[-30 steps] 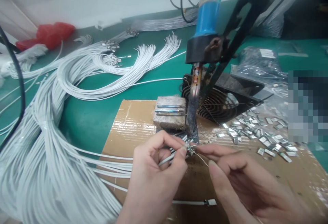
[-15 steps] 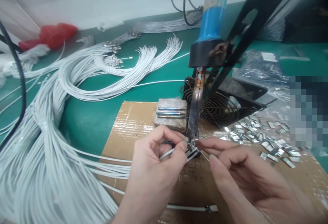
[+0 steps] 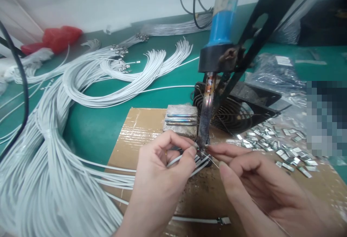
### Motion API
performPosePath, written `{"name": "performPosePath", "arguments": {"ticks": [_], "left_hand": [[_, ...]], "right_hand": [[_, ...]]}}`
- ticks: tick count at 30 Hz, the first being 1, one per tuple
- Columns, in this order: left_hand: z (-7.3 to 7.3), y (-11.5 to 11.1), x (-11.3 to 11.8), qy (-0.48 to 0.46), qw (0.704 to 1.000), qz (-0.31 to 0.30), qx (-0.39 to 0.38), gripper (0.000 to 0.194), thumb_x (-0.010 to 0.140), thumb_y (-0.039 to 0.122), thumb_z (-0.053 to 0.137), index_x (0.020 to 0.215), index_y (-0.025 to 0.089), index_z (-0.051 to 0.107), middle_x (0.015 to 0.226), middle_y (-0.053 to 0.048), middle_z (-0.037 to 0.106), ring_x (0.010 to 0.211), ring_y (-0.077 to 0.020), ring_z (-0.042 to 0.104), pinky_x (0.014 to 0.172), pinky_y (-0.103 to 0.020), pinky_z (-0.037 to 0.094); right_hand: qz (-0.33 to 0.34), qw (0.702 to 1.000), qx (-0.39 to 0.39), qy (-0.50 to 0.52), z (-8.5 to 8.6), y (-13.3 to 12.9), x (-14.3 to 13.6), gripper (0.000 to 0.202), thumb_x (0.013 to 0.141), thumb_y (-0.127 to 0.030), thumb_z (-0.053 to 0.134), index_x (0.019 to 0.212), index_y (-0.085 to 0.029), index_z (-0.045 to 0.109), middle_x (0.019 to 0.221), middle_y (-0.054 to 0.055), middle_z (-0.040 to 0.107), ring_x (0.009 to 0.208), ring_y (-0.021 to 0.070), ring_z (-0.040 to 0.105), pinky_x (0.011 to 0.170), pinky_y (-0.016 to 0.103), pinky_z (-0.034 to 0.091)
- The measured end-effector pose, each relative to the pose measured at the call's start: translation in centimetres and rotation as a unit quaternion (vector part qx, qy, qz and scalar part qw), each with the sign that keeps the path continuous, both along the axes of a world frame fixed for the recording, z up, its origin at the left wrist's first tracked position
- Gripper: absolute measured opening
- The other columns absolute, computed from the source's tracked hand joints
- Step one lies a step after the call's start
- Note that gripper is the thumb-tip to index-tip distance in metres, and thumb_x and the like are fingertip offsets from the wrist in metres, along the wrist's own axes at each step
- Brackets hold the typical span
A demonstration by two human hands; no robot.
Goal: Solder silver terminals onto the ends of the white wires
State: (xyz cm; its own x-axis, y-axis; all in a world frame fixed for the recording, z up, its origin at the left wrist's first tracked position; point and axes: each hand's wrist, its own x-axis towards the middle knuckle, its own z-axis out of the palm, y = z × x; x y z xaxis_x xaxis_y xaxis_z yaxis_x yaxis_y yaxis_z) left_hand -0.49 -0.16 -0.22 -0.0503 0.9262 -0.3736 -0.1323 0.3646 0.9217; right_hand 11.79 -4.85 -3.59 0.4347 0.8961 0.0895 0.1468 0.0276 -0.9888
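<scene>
My left hand is closed, with thumb and forefinger pinching several white cables whose ends lie under the soldering iron. The iron points downward, its blue handle clamped in a black bracket. Between the thumb and fingers of my right hand, thin solder wire runs toward the iron's tip. The fingertips of both hands nearly meet there, and what lies right at the tip is too small to make out. Below my hands, a finished-looking cable with a metal USB-type plug rests on the cardboard.
Large bundles of white cables cover the left of the green table. A metal-topped block and a black fan stand behind my hands. Loose metal connectors are scattered at right, before a clear plastic bag.
My left hand has drawn slightly to the left with the cables, so more of their ends show near the iron. My right hand has barely moved.
</scene>
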Motion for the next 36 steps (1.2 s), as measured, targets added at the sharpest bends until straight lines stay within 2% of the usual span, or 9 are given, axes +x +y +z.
{"name": "performPosePath", "arguments": {"ticks": [11, 15, 19, 23, 27, 31, 36], "left_hand": [[-0.1, 0.0, -0.2, 0.001, 1.000, -0.003, 0.011, 0.015, 0.072, 0.017, 0.080, 0.066, 0.016, 0.066, 0.069, 0.001, 0.070, 0.058, -0.0077, 0.053, 0.055, -0.017, 0.042], [0.0, -0.1, -0.2, -0.002, 1.000, 0.003, 0.009, 0.015, 0.071, 0.017, 0.080, 0.066, 0.015, 0.067, 0.072, 0.000, 0.072, 0.058, -0.0071, 0.053, 0.054, -0.016, 0.042], [0.0, 0.0, -0.2, -0.004, 1.000, 0.003, 0.013, 0.015, 0.071, 0.016, 0.080, 0.066, 0.015, 0.067, 0.071, 0.000, 0.072, 0.058, -0.0070, 0.054, 0.055, -0.016, 0.043], [0.1, 0.0, -0.2, 0.009, 1.000, 0.003, 0.012, 0.015, 0.070, 0.016, 0.081, 0.066, 0.014, 0.066, 0.069, 0.001, 0.071, 0.056, -0.0067, 0.053, 0.054, -0.015, 0.042], [0.0, -0.1, -0.3, 0.012, 1.000, -0.002, 0.018, 0.015, 0.072, 0.017, 0.080, 0.066, 0.015, 0.067, 0.067, 0.001, 0.070, 0.057, -0.0076, 0.054, 0.053, -0.015, 0.043], [-0.2, -0.1, -0.5, 0.024, 0.999, -0.004, 0.027, 0.014, 0.073, 0.015, 0.079, 0.067, 0.016, 0.067, 0.070, 0.001, 0.072, 0.058, -0.0074, 0.055, 0.055, -0.015, 0.045], [-0.3, 0.0, -0.4, 0.018, 1.000, 0.001, 0.023, 0.015, 0.070, 0.013, 0.080, 0.064, 0.015, 0.067, 0.067, 0.001, 0.071, 0.054, -0.0060, 0.054, 0.051, -0.013, 0.043]], "right_hand": [[0.025, 0.999, 0.018, -0.025, -0.1, 0.0, 0.3, 0.020, 0.088, -0.028, 0.073, 0.070, -0.026, 0.065, 0.102, 0.001, 0.080, 0.088, 0.0156, 0.079, 0.083, 0.019, 0.062], [0.003, 1.000, 0.007, -0.007, 0.0, -0.1, 0.1, 0.022, 0.090, -0.030, 0.072, 0.071, -0.025, 0.064, 0.104, 0.000, 0.080, 0.090, 0.0133, 0.077, 0.085, 0.016, 0.061], [0.054, 0.996, 0.051, -0.045, -0.1, 0.3, 0.7, 0.017, 0.088, -0.022, 0.073, 0.073, -0.027, 0.066, 0.101, -0.004, 0.081, 0.089, 0.0111, 0.079, 0.083, 0.012, 0.060], [0.064, 0.995, 0.056, -0.054, -0.2, 0.3, 1.0, 0.018, 0.087, -0.018, 0.073, 0.073, -0.026, 0.066, 0.101, -0.001, 0.081, 0.087, 0.0139, 0.080, 0.081, 0.016, 0.063], [0.046, 0.997, 0.049, -0.037, -0.1, 0.2, 0.8, 0.018, 0.089, -0.019, 0.072, 0.073, -0.025, 0.066, 0.101, -0.001, 0.081, 0.086, 0.0119, 0.079, 0.081, 0.013, 0.061], [0.082, 0.994, 0.052, -0.039, -0.2, 0.1, 1.0, 0.017, 0.090, -0.018, 0.070, 0.076, -0.026, 0.066, 0.104, -0.003, 0.081, 0.094, 0.0125, 0.080, 0.084, 0.013, 0.061], [0.068, 0.996, 0.051, -0.040, -0.3, 0.2, 1.1, 0.018, 0.089, -0.017, 0.071, 0.074, -0.025, 0.067, 0.102, -0.001, 0.082, 0.088, 0.0131, 0.080, 0.082, 0.014, 0.061]]}}
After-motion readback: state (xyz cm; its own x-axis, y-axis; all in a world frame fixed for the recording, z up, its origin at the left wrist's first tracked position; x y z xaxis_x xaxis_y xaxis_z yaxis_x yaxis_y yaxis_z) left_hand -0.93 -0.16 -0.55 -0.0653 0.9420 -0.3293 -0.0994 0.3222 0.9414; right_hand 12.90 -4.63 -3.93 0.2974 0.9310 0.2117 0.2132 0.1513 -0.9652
